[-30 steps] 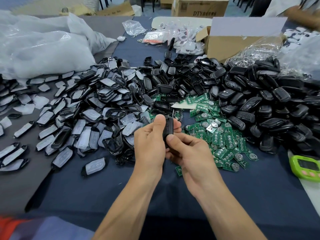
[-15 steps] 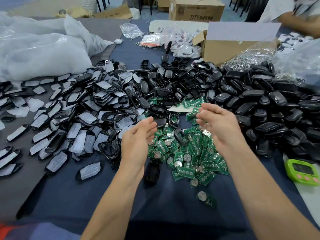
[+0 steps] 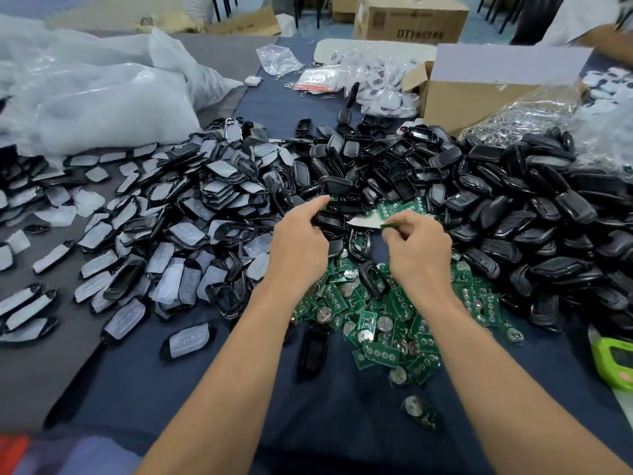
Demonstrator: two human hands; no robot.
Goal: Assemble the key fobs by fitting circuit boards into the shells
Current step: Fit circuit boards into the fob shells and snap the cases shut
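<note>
Reaching into the middle of the heaps, the right hand (image 3: 418, 248) pinches a green circuit board (image 3: 389, 226) between thumb and forefinger, its other fingers curled under. The left hand (image 3: 299, 245) lies just left of it, forefinger stretched over a black shell (image 3: 330, 219) with the thumb beside it — whether it has closed on the shell I cannot tell. Beneath both wrists the pile of circuit boards (image 3: 380, 323), coin cells showing, spreads on a dark blue cloth (image 3: 342, 433). Bare black shells (image 3: 548, 214) are heaped to the right. Film-covered shell halves (image 3: 178, 228) spill left onto a grey mat (image 3: 41, 378). A lime-green timer (image 3: 616, 361) sits at the right edge. At the far side are clear plastic bags (image 3: 89, 97) on the left and an open cardboard box (image 3: 479, 97) on the right — beyond the table, a printed carton (image 3: 411, 22) and chair legs (image 3: 216, 8).
</note>
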